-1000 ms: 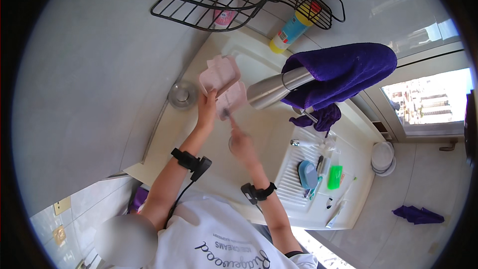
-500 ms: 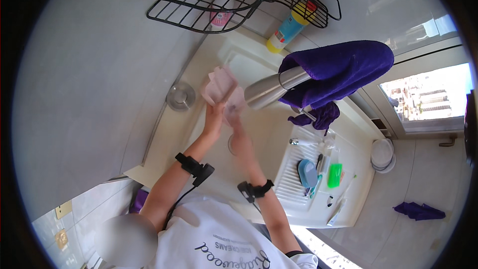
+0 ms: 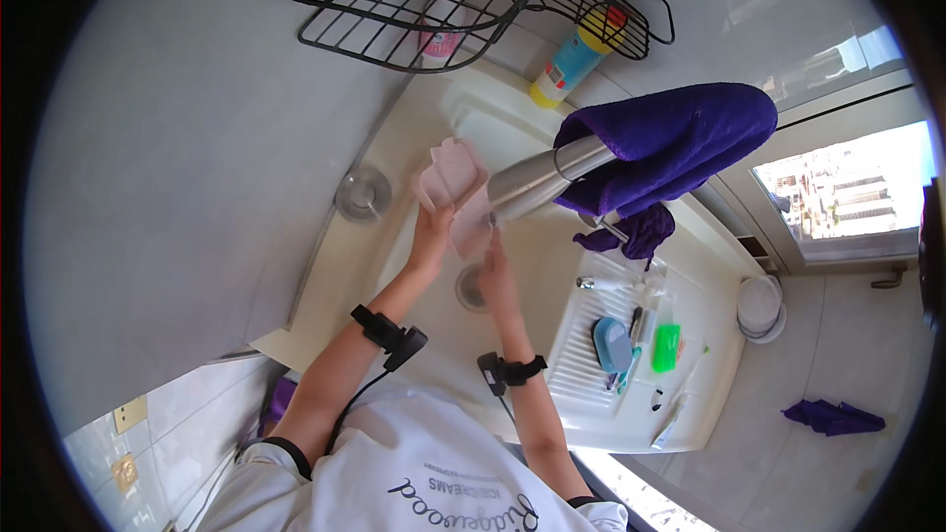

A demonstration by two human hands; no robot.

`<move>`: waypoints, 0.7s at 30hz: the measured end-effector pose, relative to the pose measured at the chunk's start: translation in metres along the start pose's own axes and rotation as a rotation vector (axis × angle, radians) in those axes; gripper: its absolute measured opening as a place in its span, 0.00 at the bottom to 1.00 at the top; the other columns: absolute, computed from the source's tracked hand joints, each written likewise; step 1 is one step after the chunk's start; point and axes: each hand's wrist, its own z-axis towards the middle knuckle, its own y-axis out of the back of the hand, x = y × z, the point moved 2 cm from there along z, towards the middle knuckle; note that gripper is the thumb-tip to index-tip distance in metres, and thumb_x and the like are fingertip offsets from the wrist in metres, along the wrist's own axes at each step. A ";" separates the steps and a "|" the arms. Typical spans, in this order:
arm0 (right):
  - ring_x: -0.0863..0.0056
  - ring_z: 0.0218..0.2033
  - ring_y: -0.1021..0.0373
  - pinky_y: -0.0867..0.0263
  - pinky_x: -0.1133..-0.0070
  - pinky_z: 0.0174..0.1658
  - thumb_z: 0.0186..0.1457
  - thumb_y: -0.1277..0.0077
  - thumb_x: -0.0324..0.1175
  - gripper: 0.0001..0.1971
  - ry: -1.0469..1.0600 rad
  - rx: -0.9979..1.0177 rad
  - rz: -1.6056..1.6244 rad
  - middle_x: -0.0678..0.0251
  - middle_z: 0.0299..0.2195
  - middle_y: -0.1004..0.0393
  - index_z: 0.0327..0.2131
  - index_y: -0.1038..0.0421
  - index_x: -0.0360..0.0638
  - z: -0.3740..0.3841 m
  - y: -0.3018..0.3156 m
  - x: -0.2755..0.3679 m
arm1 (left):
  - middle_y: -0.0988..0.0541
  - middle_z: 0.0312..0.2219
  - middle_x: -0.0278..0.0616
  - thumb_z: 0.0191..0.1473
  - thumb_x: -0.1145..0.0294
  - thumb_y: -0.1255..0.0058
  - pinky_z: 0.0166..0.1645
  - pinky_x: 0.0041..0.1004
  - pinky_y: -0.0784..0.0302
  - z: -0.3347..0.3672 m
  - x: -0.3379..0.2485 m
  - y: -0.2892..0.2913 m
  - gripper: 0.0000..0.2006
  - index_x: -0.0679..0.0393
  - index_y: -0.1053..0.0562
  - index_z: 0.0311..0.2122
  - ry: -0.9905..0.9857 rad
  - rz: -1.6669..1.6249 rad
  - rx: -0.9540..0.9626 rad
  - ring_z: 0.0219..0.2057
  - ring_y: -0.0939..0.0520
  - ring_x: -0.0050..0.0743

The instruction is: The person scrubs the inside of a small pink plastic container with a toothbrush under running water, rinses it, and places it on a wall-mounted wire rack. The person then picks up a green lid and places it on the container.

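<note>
Over the pale sink basin (image 3: 419, 325), a pink hinged box (image 3: 454, 173) is held tilted with its lid folded out. My left hand (image 3: 430, 238) is closed on the box's near left side. At the right edge of the lid, under the mouth of the steel tap (image 3: 552, 175), is my right hand (image 3: 497, 276). Its fingers are drawn together and point upward; a small dark spot shows at their tips, too small to name. Whether it grips the lid or something small is hidden. Below the box, the round drain (image 3: 472, 288) is partly covered by my right hand.
A purple cloth (image 3: 680, 138) drapes over the tap. On the ribbed ledge at right lie a blue sponge-like block (image 3: 612, 345) and a green block (image 3: 667, 348). A clear cup (image 3: 363, 194) stands at left. Above hang a black wire rack (image 3: 424, 20) and a yellow-blue bottle (image 3: 572, 64).
The pink box has shifted slightly right and down. My right hand, smeared over the lid earlier, now shows sharply at its right edge, and more of the drain is visible.
</note>
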 end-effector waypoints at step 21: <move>0.66 0.33 0.32 0.38 0.79 0.38 0.54 0.62 0.24 0.21 0.038 -0.098 0.178 0.51 0.32 0.30 0.53 0.43 0.43 0.001 0.043 0.041 | 0.30 0.44 0.39 0.54 0.47 0.65 0.52 0.30 0.39 -0.014 -0.025 0.009 0.28 0.61 0.40 0.50 0.396 -0.238 0.203 0.47 0.30 0.29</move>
